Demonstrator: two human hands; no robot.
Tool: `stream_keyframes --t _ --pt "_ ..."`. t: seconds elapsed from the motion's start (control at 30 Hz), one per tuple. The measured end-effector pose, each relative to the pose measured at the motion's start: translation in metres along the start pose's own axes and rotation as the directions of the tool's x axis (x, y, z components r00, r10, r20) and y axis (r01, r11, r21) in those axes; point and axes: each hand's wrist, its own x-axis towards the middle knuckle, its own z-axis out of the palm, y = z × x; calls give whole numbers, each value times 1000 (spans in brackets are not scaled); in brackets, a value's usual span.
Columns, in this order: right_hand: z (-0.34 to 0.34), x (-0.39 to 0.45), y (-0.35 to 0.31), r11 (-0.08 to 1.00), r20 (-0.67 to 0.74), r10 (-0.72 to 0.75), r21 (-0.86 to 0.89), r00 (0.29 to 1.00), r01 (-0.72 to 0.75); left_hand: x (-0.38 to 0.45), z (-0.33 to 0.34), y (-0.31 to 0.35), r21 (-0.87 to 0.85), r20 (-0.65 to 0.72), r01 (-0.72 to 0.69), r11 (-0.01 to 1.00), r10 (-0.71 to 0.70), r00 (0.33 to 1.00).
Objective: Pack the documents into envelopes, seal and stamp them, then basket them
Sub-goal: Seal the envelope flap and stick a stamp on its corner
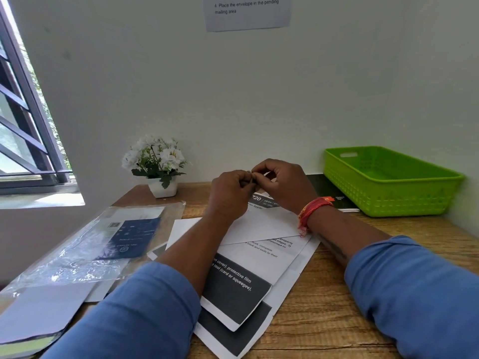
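The wooden desk [337, 294] runs up to a pale wall, with a barred window [23, 125] at the left. On the desk's far right corner sits the green plastic basket [388, 200], a long slotted tray with a handle cut-out; what shows of its inside holds nothing, though its near wall hides part of the floor. Its near-left end rests on a dark booklet [329, 189]. At the left edge lies a clear plastic sleeve [77, 252] holding a dark blue printed card and pale sheets, over a stack of grey paper. In the middle, under both forearms, are the documents [233, 294], overlapping printed sheets with black panels and white lettering, and on top of them a white envelope [261, 226] with its diagonal seam showing. A notice sheet [246, 14] is stuck high on the wall. A small white pot of white flowers [158, 164] stands by the wall, left of the hands. The left hand [228, 195] and right hand [285, 185] are raised just above the envelope, fingertips meeting and pinching something tiny between them; what it is cannot be told. A red thread band [311, 211] circles the right wrist
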Motion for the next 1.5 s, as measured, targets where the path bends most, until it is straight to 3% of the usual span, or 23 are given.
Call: stream_keyframes --t 0.37,0.53,0.7,1.07,1.13,1.3,1.5 --pt "3 2 0 998 -35 -7 -66 999 5 0 1 -1 -20 10 24 1000 -24 1000" --pt "2 0 1 1000 -24 10 -7 1000 -10 -1 -2 -2 -67 -12 61 996 -62 998" --pt "4 0 0 1000 25 -5 13 1000 5 0 -2 -3 -7 -21 9 1000 -9 1000" --pt "3 6 4 985 -2 -100 -140 995 98 0 -1 -4 88 5 -100 991 100 995" --pt "4 5 4 989 -18 -100 -107 995 97 0 0 -3 74 0 -86 994 86 996" --pt "1 6 5 995 -65 65 83 996 -60 -1 -2 -2 47 15 -41 998 40 999" --pt "0 3 7 999 2 -29 16 1000 29 0 -1 -2 35 1 -42 999 42 999"
